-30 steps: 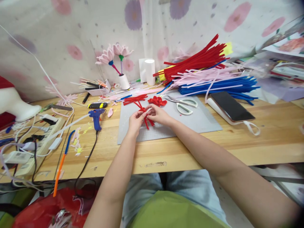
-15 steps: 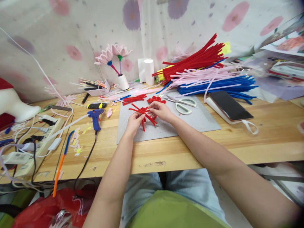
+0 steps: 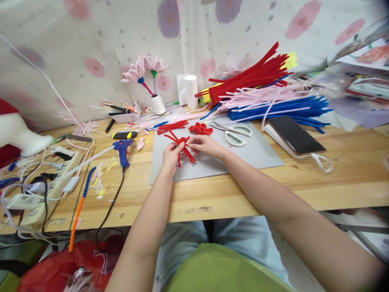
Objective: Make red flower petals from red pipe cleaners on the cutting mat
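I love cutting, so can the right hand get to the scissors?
Probably yes. The scissors lie near the right hand on the gray mat, and I see nothing between them. That hand is at the red stems, though, so it may need to leave those first.

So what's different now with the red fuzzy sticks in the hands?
The red sticks have turned, and some ends now poke further left. The right hand has slid off their middle to the right side; the left hand keeps its pinch. The scissors, red flower and glue gun stayed put.
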{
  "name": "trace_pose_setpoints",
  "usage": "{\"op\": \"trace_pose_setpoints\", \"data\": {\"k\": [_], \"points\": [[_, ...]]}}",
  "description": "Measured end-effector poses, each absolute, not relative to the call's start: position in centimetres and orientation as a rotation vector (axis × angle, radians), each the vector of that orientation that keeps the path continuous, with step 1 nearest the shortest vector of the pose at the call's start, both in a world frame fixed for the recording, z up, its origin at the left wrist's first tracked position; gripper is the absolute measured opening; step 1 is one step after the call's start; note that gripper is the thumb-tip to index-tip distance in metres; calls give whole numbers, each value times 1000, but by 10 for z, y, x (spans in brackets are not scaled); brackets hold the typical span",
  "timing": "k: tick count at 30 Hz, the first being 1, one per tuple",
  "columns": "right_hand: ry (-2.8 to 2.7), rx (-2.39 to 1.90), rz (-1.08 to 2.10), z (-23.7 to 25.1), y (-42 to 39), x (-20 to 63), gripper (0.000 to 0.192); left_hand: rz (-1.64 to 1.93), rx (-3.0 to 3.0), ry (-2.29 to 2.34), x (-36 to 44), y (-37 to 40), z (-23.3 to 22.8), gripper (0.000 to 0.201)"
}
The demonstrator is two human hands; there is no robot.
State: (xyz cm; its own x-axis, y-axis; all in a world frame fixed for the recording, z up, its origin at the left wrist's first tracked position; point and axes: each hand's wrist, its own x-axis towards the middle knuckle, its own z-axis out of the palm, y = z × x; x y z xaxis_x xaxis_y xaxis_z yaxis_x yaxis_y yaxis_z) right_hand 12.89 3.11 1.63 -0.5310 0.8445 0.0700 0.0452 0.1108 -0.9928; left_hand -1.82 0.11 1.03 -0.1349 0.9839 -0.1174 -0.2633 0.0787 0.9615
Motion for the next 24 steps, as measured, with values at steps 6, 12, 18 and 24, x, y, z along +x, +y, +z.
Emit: {"op": "trace_pose_setpoints", "data": {"k": [6,12,18,24], "points": [[-1694,-845,1572,12,28,119,15,1490,622,1105,-15,5,13,28],[-1719,-836,1602,11,25,113,17,1530,562,1039,-11,7,12,28],[-1736,-847,1591,9,25,111,17,1534,545,1065,-13,9,10,25],[-1660,-927,1398,7,29,114,15,1452,559,1019,-16,8,13,17]]}}
